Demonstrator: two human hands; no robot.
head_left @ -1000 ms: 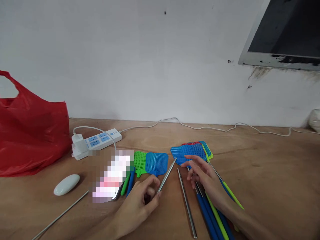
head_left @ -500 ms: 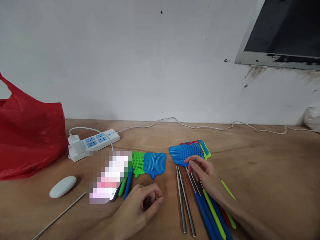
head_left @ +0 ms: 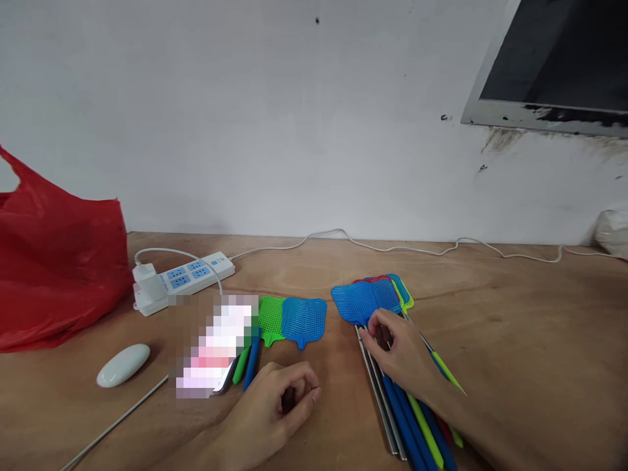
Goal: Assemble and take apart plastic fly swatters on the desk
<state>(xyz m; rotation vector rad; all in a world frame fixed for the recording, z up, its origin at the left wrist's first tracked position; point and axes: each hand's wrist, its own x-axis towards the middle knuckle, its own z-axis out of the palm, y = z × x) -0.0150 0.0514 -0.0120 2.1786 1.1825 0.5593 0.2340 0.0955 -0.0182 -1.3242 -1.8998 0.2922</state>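
Left hand (head_left: 277,407) loosely curled, nothing visible in it. Right hand (head_left: 398,347) half-closed at rods' (head_left: 381,402) far ends — grip unclear. Rods lie along blue handles (head_left: 402,418) on table (head_left: 520,340) — presumably for neatness.

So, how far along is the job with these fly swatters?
Looks done: the piled fly swatters, with coloured handles below. In hand: the right hand is at two metal rods, though its grip is unclear; the left hand is curled, showing nothing in it. Apparently remaining: the loose green head and blue head show no rods; a green handle and blue handle lie nearby.
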